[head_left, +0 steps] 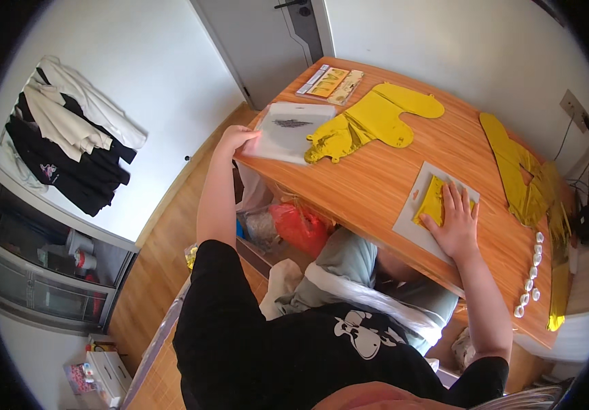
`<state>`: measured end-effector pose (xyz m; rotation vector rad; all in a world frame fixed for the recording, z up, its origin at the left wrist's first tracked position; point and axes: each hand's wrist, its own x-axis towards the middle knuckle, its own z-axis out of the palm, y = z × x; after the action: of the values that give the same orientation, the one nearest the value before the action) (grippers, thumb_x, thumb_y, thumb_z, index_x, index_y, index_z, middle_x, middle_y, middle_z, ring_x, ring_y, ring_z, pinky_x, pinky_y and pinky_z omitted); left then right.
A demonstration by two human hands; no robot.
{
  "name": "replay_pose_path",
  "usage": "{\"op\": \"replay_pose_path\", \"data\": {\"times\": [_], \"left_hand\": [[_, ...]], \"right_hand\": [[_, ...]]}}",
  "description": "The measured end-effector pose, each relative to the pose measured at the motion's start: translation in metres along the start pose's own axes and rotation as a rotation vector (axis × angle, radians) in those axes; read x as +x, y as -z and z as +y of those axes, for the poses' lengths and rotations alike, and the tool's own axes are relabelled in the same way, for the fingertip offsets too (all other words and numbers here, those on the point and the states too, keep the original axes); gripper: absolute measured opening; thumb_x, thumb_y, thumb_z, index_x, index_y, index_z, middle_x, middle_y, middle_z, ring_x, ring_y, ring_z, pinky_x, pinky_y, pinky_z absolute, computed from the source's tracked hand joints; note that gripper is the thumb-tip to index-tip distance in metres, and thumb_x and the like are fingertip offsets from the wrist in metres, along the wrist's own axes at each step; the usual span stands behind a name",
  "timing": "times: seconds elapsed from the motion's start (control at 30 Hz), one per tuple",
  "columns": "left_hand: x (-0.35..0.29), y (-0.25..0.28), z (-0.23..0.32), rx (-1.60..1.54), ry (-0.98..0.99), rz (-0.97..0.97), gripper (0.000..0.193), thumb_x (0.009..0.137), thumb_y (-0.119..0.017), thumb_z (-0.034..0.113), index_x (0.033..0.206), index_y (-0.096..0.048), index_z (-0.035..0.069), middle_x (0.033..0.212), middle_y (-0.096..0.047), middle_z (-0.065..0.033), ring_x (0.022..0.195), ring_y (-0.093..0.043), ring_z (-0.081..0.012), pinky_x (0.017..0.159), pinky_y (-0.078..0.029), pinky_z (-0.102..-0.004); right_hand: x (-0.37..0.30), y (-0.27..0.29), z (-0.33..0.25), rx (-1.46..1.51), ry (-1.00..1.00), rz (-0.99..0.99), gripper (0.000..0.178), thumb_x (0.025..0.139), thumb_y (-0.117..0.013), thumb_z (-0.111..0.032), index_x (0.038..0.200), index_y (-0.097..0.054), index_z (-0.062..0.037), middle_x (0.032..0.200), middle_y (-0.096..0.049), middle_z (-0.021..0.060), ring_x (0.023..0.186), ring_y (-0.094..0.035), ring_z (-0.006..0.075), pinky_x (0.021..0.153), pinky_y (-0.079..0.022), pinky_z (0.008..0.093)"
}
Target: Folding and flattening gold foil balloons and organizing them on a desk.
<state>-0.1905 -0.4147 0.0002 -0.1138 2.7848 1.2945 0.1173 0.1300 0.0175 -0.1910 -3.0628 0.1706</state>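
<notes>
The right hand [457,222] lies flat, fingers spread, palm down on a folded piece of gold foil [432,200] that sits on a pale grey sheet [417,222] near the front edge of the wooden surface [376,178]; it presses rather than grips, holding nothing closed in its fingers. The left hand [240,140] reaches out to the far left corner of the surface, where its fingers close on the edge of a flat translucent white packet [287,131] with a dark mark on its face; the grip looks like a pinch at the packet's near corner, though the fisheye bend makes the fingers hard to read. Just right of that packet, touching its edge, lies a large gold foil balloon [369,121], flattened. Beyond the packet, toward the door, sit two small printed cards [332,83] side by side. Well right of the grey sheet, more crumpled gold foil [526,178] spreads along the surface toward the wall, and a row of small white round pieces [530,277] runs down the right side of the surface. Under the surface, near the person's knees, a red plastic bag [301,225] shows. On the white bed left of the surface lies a heap of black and white clothing [69,137].
</notes>
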Motion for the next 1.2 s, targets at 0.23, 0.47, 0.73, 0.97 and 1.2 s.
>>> {"op": "replay_pose_path", "data": {"times": [0.23,0.47,0.73,0.97,1.2], "left_hand": [[-0.003,-0.003,-0.005,-0.265,-0.066,0.082,0.036,0.098,-0.07,0.036,0.087,-0.075,0.003,0.066,-0.062,0.0017,0.059,-0.055,-0.0098,0.057,-0.045,-0.0289],[-0.023,-0.007,-0.016,-0.113,-0.224,0.202,0.037,0.103,-0.063,0.036,0.1,-0.075,0.001,0.079,-0.069,-0.0021,0.064,-0.056,-0.009,0.06,-0.046,-0.0279],[-0.021,-0.011,-0.012,-0.027,-0.394,0.426,0.031,0.101,-0.066,0.03,0.105,-0.075,0.001,0.089,-0.076,-0.0063,0.079,-0.068,-0.0138,0.072,-0.052,-0.0291],[-0.055,-0.013,0.009,-1.019,-0.281,0.53,0.031,0.103,-0.064,0.025,0.129,-0.061,0.008,0.108,-0.073,-0.0077,0.09,-0.07,-0.0172,0.072,-0.053,-0.0291],[-0.123,-0.107,0.062,-1.525,-0.267,0.583,0.045,0.105,-0.053,0.007,0.149,-0.044,0.012,0.132,-0.059,-0.0089,0.113,-0.063,-0.0184,0.091,-0.053,-0.0356]], "right_hand": [[0.002,-0.001,0.002,-0.001,-0.01,-0.002,0.094,0.09,-0.062,-0.064,0.16,-0.035,-0.007,0.168,-0.031,0.0124,0.157,-0.021,0.0366,0.126,-0.011,0.0604],[0.004,-0.002,0.0,-0.008,0.007,0.026,0.094,0.09,-0.062,-0.064,0.16,-0.034,-0.0085,0.166,-0.033,0.0126,0.157,-0.021,0.0366,0.126,-0.012,0.0605],[0.002,0.0,-0.002,-0.002,-0.005,0.01,0.094,0.09,-0.062,-0.065,0.161,-0.033,-0.0094,0.167,-0.032,0.0128,0.157,-0.022,0.0366,0.126,-0.012,0.0598],[-0.003,-0.001,0.001,0.002,-0.018,0.011,0.094,0.09,-0.063,-0.064,0.16,-0.034,-0.01,0.167,-0.032,0.0125,0.157,-0.022,0.0365,0.126,-0.013,0.0593],[-0.001,-0.005,0.014,0.033,0.079,0.039,0.094,0.087,-0.066,-0.062,0.159,-0.037,-0.009,0.167,-0.033,0.0106,0.156,-0.024,0.0368,0.126,-0.014,0.0586]]}}
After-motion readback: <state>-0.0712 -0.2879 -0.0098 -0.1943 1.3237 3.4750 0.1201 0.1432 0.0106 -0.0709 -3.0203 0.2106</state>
